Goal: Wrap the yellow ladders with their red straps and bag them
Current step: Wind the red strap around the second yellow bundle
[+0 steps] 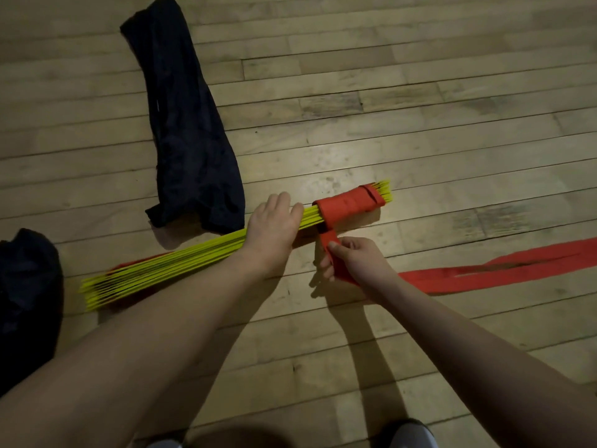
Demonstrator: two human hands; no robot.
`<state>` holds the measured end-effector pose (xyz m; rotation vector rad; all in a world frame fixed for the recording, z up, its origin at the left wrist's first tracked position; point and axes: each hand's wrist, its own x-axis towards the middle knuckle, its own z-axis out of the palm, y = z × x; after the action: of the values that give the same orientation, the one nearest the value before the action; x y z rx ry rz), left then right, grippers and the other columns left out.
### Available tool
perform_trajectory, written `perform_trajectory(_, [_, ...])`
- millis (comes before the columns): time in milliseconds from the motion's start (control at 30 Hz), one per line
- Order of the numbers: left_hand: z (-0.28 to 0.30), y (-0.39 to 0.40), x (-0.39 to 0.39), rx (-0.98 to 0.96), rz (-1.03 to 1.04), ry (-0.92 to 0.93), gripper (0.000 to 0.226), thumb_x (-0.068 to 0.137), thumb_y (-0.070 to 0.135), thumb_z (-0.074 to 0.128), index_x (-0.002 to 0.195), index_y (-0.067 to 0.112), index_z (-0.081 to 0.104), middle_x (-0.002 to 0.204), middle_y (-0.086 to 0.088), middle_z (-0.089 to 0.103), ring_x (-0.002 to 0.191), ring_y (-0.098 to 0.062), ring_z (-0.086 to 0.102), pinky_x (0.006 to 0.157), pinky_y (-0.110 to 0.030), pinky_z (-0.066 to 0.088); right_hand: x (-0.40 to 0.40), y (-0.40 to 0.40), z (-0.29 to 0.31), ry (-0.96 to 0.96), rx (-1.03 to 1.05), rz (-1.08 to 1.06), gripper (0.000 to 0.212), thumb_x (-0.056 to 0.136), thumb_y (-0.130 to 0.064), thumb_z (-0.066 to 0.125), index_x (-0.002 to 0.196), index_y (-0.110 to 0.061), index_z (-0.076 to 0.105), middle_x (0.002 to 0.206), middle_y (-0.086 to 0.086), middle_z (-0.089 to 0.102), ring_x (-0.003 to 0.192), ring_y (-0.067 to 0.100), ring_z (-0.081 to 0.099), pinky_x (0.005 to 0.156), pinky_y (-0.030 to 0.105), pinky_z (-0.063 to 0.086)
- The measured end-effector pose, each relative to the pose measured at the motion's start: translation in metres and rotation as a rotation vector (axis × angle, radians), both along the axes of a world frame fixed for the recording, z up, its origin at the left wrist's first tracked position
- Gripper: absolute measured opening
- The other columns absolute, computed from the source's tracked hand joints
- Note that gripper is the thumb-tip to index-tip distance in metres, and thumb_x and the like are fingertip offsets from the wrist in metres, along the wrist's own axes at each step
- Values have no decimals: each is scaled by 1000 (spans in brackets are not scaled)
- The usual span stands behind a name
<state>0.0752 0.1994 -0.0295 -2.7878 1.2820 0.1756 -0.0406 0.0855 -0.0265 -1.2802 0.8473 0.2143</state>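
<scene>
Two hands busy: left hand (274, 221) presses flat on the stiff, light-looking yellow ladders (168, 266) on the floor, right hand (352, 260) pinches the floppy red strap (347, 205); grab mid-bundle.

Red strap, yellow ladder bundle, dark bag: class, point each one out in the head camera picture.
red strap (347, 203): head view, on the coils wound round the bundle's right end.
yellow ladder bundle (168, 270): head view, on the bare slats left of the forearm.
dark bag (184, 130): head view, mid-fabric, flat on the floor.
</scene>
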Motion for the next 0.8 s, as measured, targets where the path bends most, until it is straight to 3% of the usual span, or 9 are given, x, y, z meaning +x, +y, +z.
perform_trajectory(133, [0, -13, 12, 53, 12, 13, 32, 89, 6, 52, 121, 8, 48, 119, -9, 43, 111, -26, 43, 82, -31, 38, 14, -4, -5, -15, -19, 48, 25, 100, -6, 43, 80, -2, 58, 56, 9, 58, 42, 14, 52, 44, 22, 44])
perform_trajectory(400, [0, -24, 39, 103, -17, -56, 29, 88, 11, 55, 116, 10, 51, 121, -7, 43, 111, -27, 43, 62, -29, 30, 28, -19, 4, -92, -48, 46, 24, 96, -6, 48, 75, -2, 59, 50, 9, 52, 40, 16, 44, 43, 22, 36])
perform_trajectory(533, [-6, -16, 29, 134, -166, -203, 20, 66, 16, 67, 86, 15, 68, 83, -1, 60, 76, -20, 57, 51, -26, 34, 31, -10, 2, -99, -35, -28, 24, 98, -6, 45, 79, -1, 59, 53, 9, 57, 39, 15, 47, 45, 21, 41])
perform_trajectory(600, [-15, -10, 21, 98, -181, -189, 28, 66, 21, 70, 92, 11, 70, 85, -5, 62, 73, -23, 57, 58, -29, 43, 32, -3, -2, -61, -7, -104, 25, 99, -6, 43, 79, -1, 58, 52, 8, 56, 38, 14, 48, 43, 22, 41])
perform_trajectory(667, [-18, -2, 7, 124, -152, -149, 57, 72, 38, 74, 117, 5, 63, 113, -16, 62, 91, -32, 59, 78, -36, 48, 30, 4, -4, 3, 24, -143, 26, 99, -4, 43, 77, -1, 57, 53, 10, 56, 37, 14, 50, 40, 21, 41])
perform_trajectory(733, [-22, 8, -5, 174, -113, -60, 68, 91, 40, 54, 148, 9, 32, 147, -25, 33, 126, -41, 41, 107, -47, 32, 24, 7, -5, 70, 53, -139, 24, 97, -1, 44, 76, -1, 55, 56, 12, 57, 38, 15, 53, 40, 21, 43])
perform_trajectory(800, [-19, 19, -11, 193, -28, 57, 65, 100, 31, 39, 154, 24, 4, 152, -26, 18, 136, -41, 24, 114, -48, 18, 15, 8, -2, 116, 67, -86, 20, 95, 2, 44, 77, -1, 54, 61, 14, 60, 42, 17, 57, 42, 22, 46])
